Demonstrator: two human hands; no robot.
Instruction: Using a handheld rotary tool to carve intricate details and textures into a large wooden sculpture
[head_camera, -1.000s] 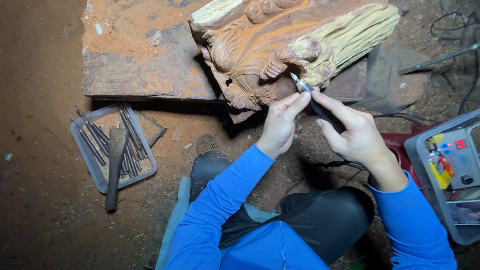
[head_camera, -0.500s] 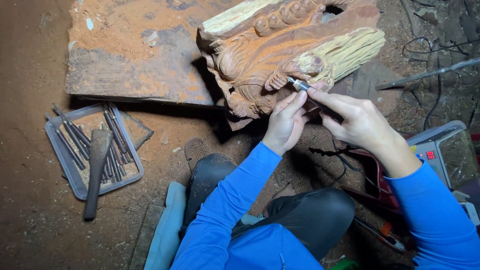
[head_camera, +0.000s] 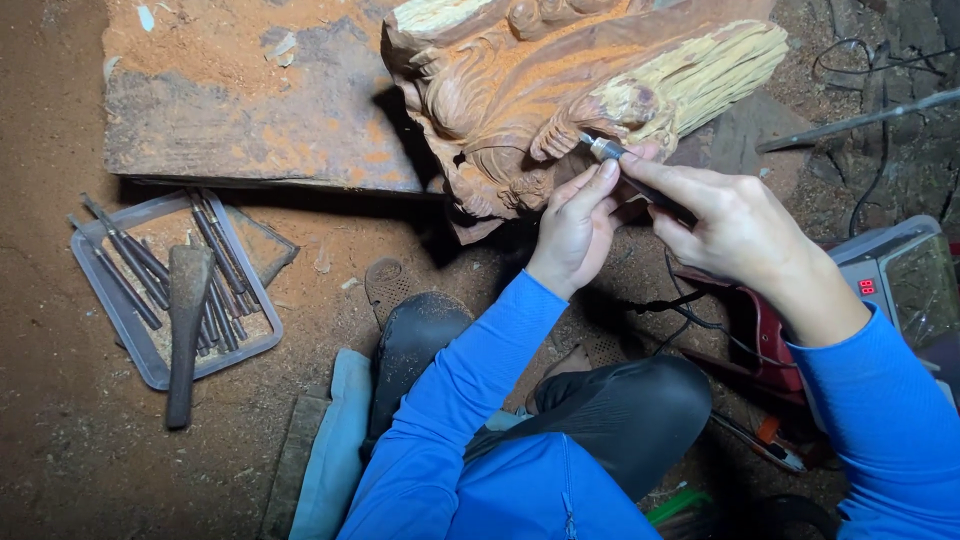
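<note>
Now rotary tool (head_camera: 640, 180) pinched between right fingers (head_camera: 668, 185), tip touching carving (head_camera: 520, 90).

Dirt floor (head_camera: 60, 120) bears slab (head_camera: 250, 110), tray (head_camera: 130, 330).

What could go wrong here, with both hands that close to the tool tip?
1. The left hand has its fingertips right beside the rotary tool tip; a skip off the carving could nick them.
2. The cord trails under the right hand across the lap and might snag, jerking the tip.
3. The carving looks unclamped and could shift.
</note>
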